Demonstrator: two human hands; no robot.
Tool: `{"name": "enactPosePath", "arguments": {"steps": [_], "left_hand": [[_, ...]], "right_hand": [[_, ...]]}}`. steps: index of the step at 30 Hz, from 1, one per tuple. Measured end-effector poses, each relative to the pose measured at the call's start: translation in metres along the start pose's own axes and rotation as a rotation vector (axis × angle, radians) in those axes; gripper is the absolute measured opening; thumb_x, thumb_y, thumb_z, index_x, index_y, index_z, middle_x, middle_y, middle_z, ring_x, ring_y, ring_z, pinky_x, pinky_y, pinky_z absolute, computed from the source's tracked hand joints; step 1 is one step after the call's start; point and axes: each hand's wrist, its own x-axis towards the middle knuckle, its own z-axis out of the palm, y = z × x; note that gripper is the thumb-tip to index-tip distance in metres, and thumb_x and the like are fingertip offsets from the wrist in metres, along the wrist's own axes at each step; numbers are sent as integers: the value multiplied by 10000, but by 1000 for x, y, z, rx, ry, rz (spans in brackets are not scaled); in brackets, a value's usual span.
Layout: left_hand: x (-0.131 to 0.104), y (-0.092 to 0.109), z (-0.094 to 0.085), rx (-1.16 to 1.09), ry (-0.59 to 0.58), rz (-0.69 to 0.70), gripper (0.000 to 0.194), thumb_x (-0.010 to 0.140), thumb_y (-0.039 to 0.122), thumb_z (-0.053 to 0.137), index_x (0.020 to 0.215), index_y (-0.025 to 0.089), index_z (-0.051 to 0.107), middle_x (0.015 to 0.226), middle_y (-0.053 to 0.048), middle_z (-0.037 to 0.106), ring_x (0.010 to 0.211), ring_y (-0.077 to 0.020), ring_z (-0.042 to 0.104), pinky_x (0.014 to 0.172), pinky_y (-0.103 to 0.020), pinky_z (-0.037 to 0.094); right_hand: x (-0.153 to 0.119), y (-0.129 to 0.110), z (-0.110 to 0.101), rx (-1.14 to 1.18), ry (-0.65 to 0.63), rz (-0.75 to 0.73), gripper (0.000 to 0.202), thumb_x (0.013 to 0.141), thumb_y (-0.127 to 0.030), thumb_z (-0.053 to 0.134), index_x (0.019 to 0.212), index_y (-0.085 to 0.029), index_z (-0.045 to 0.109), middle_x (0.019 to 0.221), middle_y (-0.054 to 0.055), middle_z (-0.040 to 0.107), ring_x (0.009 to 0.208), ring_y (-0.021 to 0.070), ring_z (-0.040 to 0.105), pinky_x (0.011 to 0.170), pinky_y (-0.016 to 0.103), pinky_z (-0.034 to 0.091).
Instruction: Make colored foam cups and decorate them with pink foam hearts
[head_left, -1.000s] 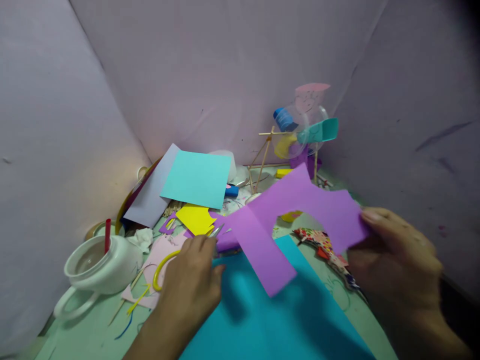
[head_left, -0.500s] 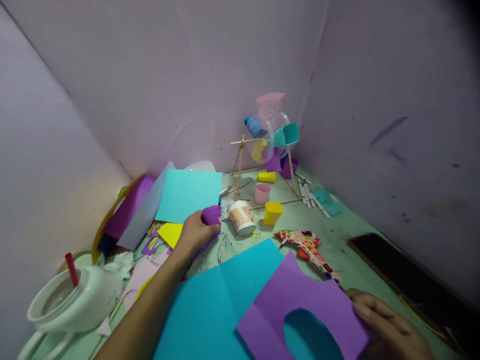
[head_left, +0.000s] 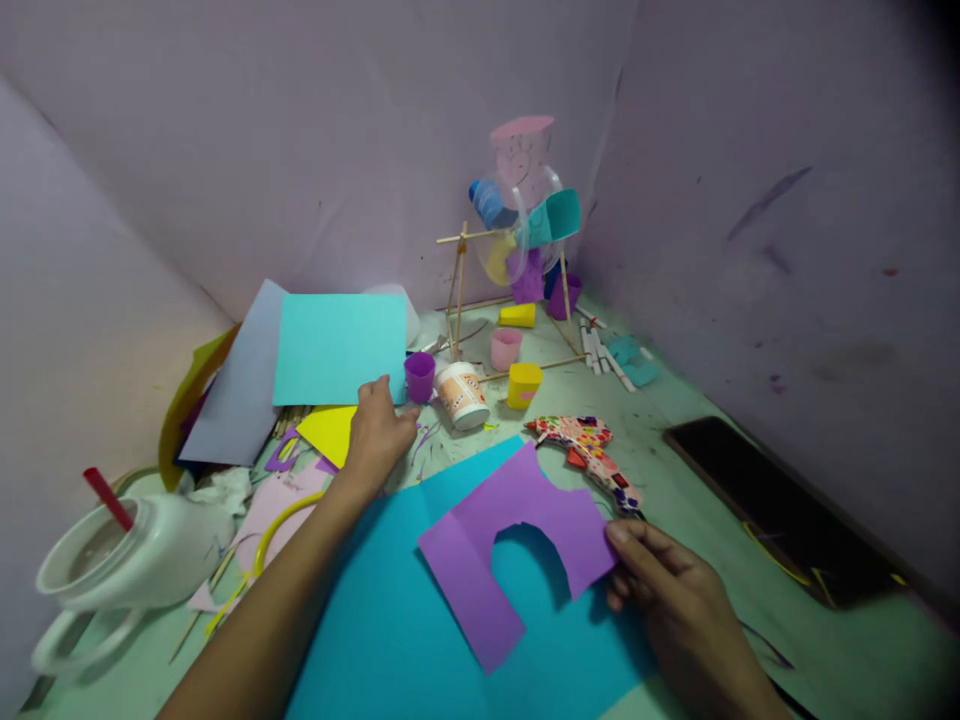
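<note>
My right hand (head_left: 667,580) pinches the right edge of a purple paper sheet (head_left: 469,535) with rounded cut-outs. Beneath it lies a large blue paper sheet (head_left: 390,620). My left hand (head_left: 379,435) is open, fingers apart, by the lower right corner of a light blue sheet (head_left: 341,350); whether it touches that sheet I cannot tell. Just beyond its fingertips stands a small purple paper cup (head_left: 420,378), apart from the hand. Beside this cup a printed white paper cup (head_left: 461,396) leans over. A yellow cup (head_left: 524,386) and a pink cup (head_left: 506,350) stand further right.
A stick frame (head_left: 460,290) at the back carries a clear wheel with coloured cups. To the right lie a patterned glue gun (head_left: 585,445), white paper rolls (head_left: 596,350) and a dark phone (head_left: 780,510). A white pot (head_left: 180,545) with a red stick stands at left, near paper scraps.
My left hand has let go of the small purple cup, which now stands beside the printed cup. My right hand has brought the purple paper leftward over the blue sheet. The view has shifted.
</note>
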Motion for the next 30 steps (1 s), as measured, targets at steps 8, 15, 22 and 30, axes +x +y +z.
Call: {"name": "enactPosePath", "arguments": {"steps": [8,15,22,30], "left_hand": [[-68,-16,-10,159,-379,225,298,740,238,601,1022,150,641,1054,-130,649,1036,-287,546,901,-406,402],[-66,-16,-4,182,-379,182,155,725,294,606,822,173,599,905,-101,620,883,-266,545,760,-371,409],[-51,-24,-42,16,-369,136,87,685,213,556,626,210,491,612,22,527,604,-164,481,575,-280,347],[-10,-59,-121,-505,396,-269,126,758,213,644,863,148,617,703,26,590,604,-120,540,560,-250,452]], "right_hand": [[-10,-4,-2,-36,-50,35,358,668,-487,745,722,-144,657,460,-26,557,437,109,532,477,206,432],[-10,6,-7,-39,-45,3,342,695,-478,730,728,-145,658,484,-23,570,479,108,535,517,201,432],[-5,1,-9,101,-68,47,305,657,-436,768,677,-149,666,467,-19,531,456,108,489,455,206,425],[5,-4,-20,387,-24,70,206,512,-340,843,581,-221,690,474,-7,497,404,97,455,354,206,436]]}}
